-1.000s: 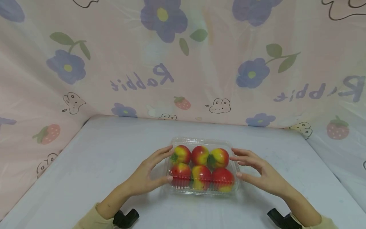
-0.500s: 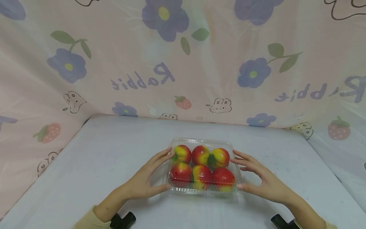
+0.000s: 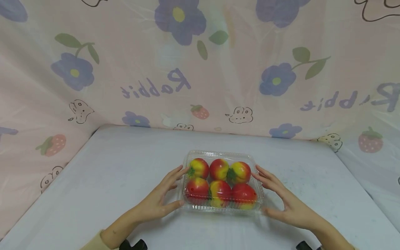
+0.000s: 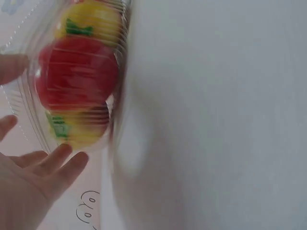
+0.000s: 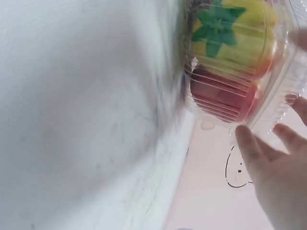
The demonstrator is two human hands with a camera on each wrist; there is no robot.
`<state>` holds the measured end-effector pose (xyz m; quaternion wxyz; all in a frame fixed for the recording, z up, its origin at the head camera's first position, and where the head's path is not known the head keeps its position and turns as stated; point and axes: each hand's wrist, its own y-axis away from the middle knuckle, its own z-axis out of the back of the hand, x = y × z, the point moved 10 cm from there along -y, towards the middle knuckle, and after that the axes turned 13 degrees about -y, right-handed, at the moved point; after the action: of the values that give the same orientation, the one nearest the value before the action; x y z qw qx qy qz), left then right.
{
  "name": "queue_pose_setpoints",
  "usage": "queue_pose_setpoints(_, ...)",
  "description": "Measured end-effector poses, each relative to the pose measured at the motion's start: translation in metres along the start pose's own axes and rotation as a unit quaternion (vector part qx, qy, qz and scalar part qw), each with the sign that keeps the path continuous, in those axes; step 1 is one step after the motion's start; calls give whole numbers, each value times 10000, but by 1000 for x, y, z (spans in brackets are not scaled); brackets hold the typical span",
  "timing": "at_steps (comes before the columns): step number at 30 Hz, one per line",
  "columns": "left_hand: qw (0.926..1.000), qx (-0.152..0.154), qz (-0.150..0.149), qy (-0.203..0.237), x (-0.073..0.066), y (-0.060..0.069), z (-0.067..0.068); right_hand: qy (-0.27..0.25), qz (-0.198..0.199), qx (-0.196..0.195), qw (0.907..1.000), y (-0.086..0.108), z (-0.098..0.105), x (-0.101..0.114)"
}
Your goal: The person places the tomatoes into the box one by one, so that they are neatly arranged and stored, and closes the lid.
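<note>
A clear plastic clamshell box lies lidded on the white table, with several glossy red-and-yellow fruits inside in two rows. Green leafy tops show on some of them. At the box's left side is my left hand, fingers spread and thumb toward the front corner. My right hand mirrors it on the right side, fingers loosely extended. Both wrist views show fingertips beside or lightly against the box walls; whether they touch is hard to tell. Neither hand grips the box.
The white tabletop spreads around the box. Behind and at both sides hangs a pink curtain printed with flowers, rabbits and strawberries. Black wrist mounts show at the bottom edge of the head view.
Both hands have drawn slightly outward and toward me from the box's sides. The box and its fruits have stayed in place.
</note>
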<state>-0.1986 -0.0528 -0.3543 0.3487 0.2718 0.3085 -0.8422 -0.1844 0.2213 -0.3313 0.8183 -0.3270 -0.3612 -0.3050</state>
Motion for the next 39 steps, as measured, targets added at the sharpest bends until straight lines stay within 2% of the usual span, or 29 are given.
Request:
queue_pose_setpoints(7,9977,-115,651,154,9,0,2,-545,-443,-261,9972,2,1,-10)
queue_pose_setpoints(12,9892,-13,1193,848,20,0,-1,-931,-609,-379,9931,2,0,-12)
queue_pose_setpoints(14,9842,32,1321,1174,22,0,-3,-983,-852,-521,9901,3,2,-16)
queue_pose_setpoints(16,9814,40,1359,1355,22,0,-4,-1208,-1344,-629,9815,4,3,-25)
queue_pose_setpoints(20,9747,59,1520,1637,24,-2,-6,-1730,-2458,-683,9513,12,2,-46)
queue_pose_setpoints(22,9708,89,1702,1689,26,-3,-8,-1901,-2674,-599,9427,14,1,-50)
queue_pose_setpoints(26,9644,125,1858,1879,28,-4,-8,-2071,-2538,-329,9443,13,-1,-50)
queue_pose_setpoints(29,9618,129,1804,2053,27,-5,-8,-2358,-2426,-66,9410,11,-5,-49)
queue_pose_setpoints(32,9591,150,1830,2153,27,-5,-8,-2655,-2333,133,9354,10,-8,-47)
queue_pose_setpoints(39,9556,162,1738,2375,29,-7,-9,-3225,-2317,235,9175,8,-11,-50)
